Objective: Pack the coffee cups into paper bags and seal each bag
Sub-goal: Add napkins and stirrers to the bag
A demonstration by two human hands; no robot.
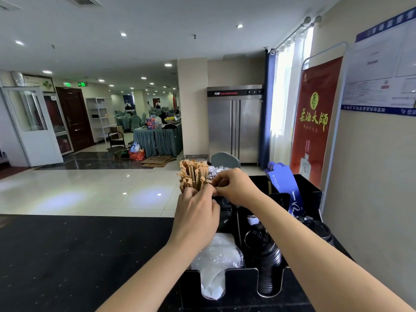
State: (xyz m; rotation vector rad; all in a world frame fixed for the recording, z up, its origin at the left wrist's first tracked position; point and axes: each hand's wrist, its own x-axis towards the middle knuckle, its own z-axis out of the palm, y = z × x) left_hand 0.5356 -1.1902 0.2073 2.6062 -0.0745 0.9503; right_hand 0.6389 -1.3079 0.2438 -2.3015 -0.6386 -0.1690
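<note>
Both hands meet over a black organizer (236,287) on the dark counter (67,255). The left hand (198,212) and right hand (234,188) have curled fingers whose tips come together beside a bundle of brown paper-wrapped sticks (192,176) (what they pinch, if anything, is too small to tell). Below the wrists, a stack of black lids (267,262) lies in one slot and clear plastic-wrapped lids (216,260) in the next. No coffee cup or paper bag is clearly identifiable. Blue cards (283,183) stand behind.
</note>
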